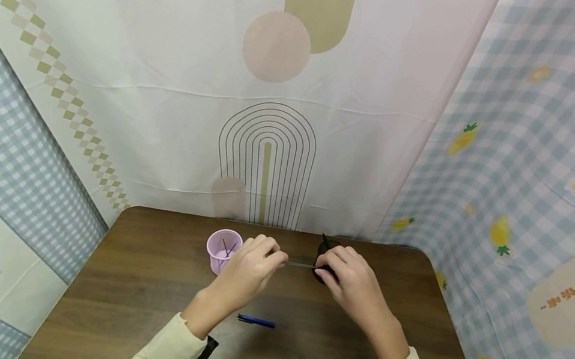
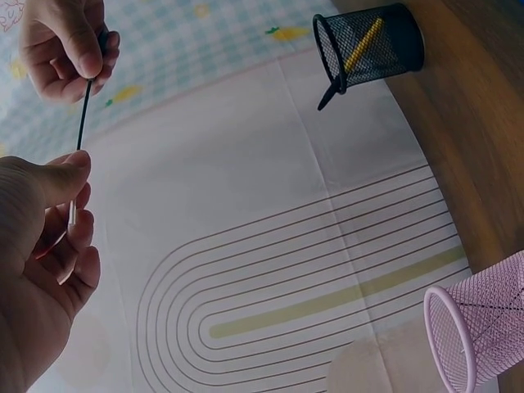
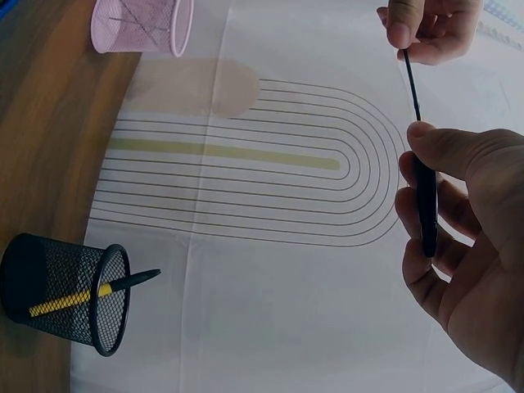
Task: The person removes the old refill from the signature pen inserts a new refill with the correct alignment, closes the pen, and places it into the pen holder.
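Both hands hold one slim dark rod up in front of me, level between them. My right hand grips its thicker black handle, thumb lying along the top. With thumb and fingers my left hand pinches the thin shaft; a short whitish end shows below the thumb in the left wrist view. What kind of tool it is, I cannot tell. In the head view a black mesh cup stands partly behind the right hand, holding a yellow and black pen.
A pink mesh cup with a few thin dark sticks stands on the brown table, left of my left hand. A blue pen lies nearer me. Patterned cloth hangs behind the table and along both sides.
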Available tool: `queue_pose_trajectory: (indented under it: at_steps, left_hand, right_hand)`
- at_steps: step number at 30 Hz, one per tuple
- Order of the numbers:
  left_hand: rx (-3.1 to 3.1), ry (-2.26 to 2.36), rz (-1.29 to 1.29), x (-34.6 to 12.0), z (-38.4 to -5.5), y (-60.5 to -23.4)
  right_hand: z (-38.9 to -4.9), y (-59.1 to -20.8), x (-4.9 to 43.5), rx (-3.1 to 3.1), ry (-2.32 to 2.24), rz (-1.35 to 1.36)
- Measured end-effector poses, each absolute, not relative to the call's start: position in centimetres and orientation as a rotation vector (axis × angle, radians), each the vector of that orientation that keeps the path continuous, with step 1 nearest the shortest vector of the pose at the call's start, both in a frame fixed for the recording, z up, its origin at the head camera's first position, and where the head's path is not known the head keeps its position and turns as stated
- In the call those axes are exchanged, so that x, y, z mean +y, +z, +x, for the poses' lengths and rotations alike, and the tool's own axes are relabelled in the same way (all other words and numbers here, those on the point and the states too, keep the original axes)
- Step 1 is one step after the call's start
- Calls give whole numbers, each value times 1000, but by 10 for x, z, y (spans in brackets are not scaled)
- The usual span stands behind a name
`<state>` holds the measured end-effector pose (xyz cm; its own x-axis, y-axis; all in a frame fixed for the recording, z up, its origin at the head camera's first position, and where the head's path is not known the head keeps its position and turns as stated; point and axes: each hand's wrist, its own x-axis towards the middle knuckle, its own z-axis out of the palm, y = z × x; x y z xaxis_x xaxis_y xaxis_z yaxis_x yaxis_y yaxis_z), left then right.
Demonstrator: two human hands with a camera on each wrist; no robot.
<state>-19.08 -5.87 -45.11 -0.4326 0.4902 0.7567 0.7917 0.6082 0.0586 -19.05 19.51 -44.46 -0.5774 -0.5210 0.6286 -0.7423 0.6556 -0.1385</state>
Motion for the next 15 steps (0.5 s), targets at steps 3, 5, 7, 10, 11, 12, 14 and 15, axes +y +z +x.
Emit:
queue_pose_trajectory:
  at_steps: [3,5,7,10,11,12,14,15]
  left_hand:
    - [-2114,-541,-1005,-60,-191,-452]
    - [-2114,-543,-1006,-61,-191,-452]
    - [-2111,-540,-1004,-62,-190,-452]
    - [-2114,-544,-1007,-63,-190,-452]
    - [-2115,-545,-1007,-64,-190,-452]
    - [-2113,-546,-1008,-64,-189,-452]
    - [-2111,-549,-1008,-65,-189,-452]
    - [-2105,-549,-1007,-66,-189,-452]
  right_hand:
    - [-191,-445,195,-2320,530,980]
    - [-191,-445,195,-2320,527,979]
    - [-191,-445,195,-2324,523,976]
    - [-190,-445,195,-2325,524,977]
    - [-190,-445,195,-2323,528,978]
    - [-190,-445,195,-2323,529,978]
    - [-190,-444,194,-2325,529,978]
    - [-190,-444,194,-2330,527,975]
